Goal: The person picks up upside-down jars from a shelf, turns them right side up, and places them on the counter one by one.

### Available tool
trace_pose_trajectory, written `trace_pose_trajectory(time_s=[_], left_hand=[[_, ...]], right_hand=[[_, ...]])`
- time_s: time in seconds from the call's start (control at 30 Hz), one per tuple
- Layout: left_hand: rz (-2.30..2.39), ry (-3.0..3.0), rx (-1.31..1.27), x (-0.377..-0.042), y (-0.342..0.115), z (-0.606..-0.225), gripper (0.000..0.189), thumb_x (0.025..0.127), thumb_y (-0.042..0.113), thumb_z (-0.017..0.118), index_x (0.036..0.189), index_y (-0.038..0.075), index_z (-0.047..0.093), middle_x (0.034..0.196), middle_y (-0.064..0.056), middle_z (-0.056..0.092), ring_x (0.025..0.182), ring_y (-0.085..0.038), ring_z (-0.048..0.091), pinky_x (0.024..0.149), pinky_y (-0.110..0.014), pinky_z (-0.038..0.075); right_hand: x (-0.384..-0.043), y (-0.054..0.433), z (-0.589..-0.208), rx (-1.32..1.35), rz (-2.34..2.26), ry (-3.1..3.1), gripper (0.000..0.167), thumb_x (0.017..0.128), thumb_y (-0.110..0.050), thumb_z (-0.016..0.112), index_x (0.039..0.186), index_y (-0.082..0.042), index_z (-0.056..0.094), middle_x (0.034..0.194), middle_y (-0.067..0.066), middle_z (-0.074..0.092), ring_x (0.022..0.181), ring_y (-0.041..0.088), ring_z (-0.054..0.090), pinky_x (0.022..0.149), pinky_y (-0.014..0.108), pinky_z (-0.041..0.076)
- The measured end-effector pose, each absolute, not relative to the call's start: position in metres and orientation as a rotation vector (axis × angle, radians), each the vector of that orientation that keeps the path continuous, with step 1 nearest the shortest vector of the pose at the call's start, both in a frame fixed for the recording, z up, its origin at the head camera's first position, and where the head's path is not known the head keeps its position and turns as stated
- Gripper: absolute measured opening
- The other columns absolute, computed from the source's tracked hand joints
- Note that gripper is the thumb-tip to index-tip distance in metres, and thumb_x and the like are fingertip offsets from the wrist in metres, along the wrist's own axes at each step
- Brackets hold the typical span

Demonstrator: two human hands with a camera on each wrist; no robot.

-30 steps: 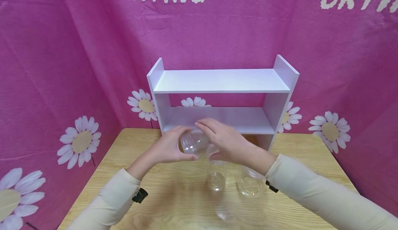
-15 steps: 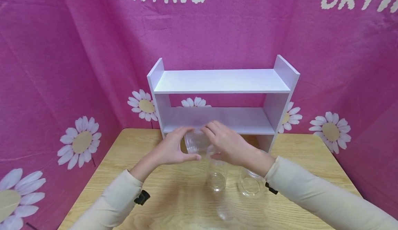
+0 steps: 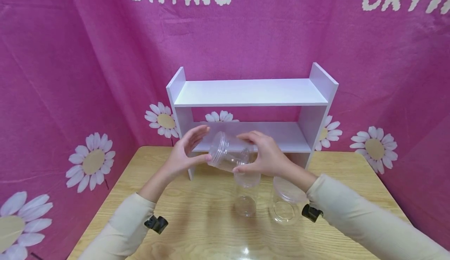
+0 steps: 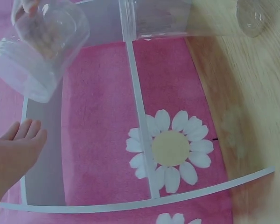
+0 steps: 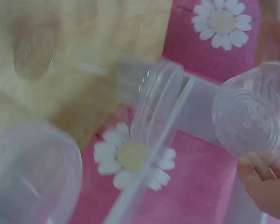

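A clear plastic jar [image 3: 228,150] with a ridged screw-top end is held in the air, tilted on its side with that end to the left. My right hand [image 3: 265,154] grips it near its base, fingers above and thumb below. My left hand [image 3: 186,150] stands beside the ridged end, fingers extended and thumb tip close to the rim. In the left wrist view a gap shows between the left hand [image 4: 21,149] and the jar [image 4: 42,56]. Below, two more clear jars [image 3: 246,199] [image 3: 286,201] stand upright on the table, the right one with a lid on top.
Behind the hands stands a white two-tier shelf [image 3: 251,92] at the back of the wooden table [image 3: 197,221]. A pink cloth [image 3: 105,57] with white daisies hangs around the back and sides.
My left hand has come off the jar's ridged end and moved slightly left and up, its fingers spreading. My right hand has raised the jar a little, and its ridged end now tips upward.
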State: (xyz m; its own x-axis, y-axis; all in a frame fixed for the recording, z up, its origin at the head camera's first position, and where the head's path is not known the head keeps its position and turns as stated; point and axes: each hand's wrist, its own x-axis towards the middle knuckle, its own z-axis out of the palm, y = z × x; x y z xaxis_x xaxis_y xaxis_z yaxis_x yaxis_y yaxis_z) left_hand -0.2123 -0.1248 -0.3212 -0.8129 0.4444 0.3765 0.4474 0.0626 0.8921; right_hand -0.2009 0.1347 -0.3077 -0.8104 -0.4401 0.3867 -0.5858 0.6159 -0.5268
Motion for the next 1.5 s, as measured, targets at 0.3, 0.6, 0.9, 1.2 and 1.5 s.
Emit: trace_pose_trajectory(time_s=[0.3,0.6,0.9,1.2,1.5], left_hand=[[-2.105,-2.257,-1.017,-0.216,-0.129,-0.327,0.086,0.083,0.026,0.075,0.149,0.002,0.027,0.155,-0.021,0.031,0.146,-0.034,0.026,0.121,-0.035,0.025],[-2.34,-2.243,-1.06,-0.213,-0.122,-0.335,0.091,0.082,0.038,0.073,0.149,0.0,0.025,0.151,-0.028,0.029,0.128,-0.023,0.045,0.103,-0.028,0.046],[-2.434,-2.201,-0.982,-0.21,-0.118,-0.339,0.091,0.078,0.032,0.077,0.146,-0.003,0.028,0.145,-0.027,0.033,0.117,-0.014,0.05,0.097,-0.026,0.051],[-2.277,-2.295,-0.925,-0.208,-0.122,-0.338,0.088,0.072,0.017,0.082,0.144,0.0,0.035,0.147,-0.025,0.037,0.118,-0.014,0.052,0.098,-0.024,0.05],[-2.05,-2.446,-0.858,-0.206,-0.131,-0.349,0.083,0.072,0.011,0.083,0.142,0.005,0.039,0.146,-0.02,0.042,0.127,-0.033,0.047,0.101,-0.026,0.047]], right_hand=[[-0.202,0.133,-0.322,0.613,1.862,-2.756,0.066,0.078,-0.027,0.079,0.134,-0.006,0.052,0.128,0.015,0.062,0.115,0.023,0.06,0.102,0.038,0.05],[-0.197,0.13,-0.329,0.725,2.283,-2.662,0.074,0.082,-0.034,0.075,0.142,-0.003,0.043,0.142,0.019,0.051,0.13,0.031,0.052,0.11,0.042,0.043],[-0.197,0.132,-0.337,0.818,2.343,-2.627,0.079,0.083,-0.035,0.075,0.144,0.0,0.039,0.147,0.02,0.045,0.135,0.034,0.045,0.113,0.043,0.04],[-0.204,0.157,-0.335,0.822,2.217,-2.621,0.074,0.086,-0.028,0.072,0.143,0.004,0.037,0.145,0.026,0.044,0.134,0.036,0.045,0.106,0.027,0.046],[-0.207,0.202,-0.33,0.739,1.971,-2.651,0.06,0.089,-0.016,0.068,0.14,0.001,0.042,0.139,0.021,0.052,0.112,-0.003,0.059,0.093,0.017,0.052]])
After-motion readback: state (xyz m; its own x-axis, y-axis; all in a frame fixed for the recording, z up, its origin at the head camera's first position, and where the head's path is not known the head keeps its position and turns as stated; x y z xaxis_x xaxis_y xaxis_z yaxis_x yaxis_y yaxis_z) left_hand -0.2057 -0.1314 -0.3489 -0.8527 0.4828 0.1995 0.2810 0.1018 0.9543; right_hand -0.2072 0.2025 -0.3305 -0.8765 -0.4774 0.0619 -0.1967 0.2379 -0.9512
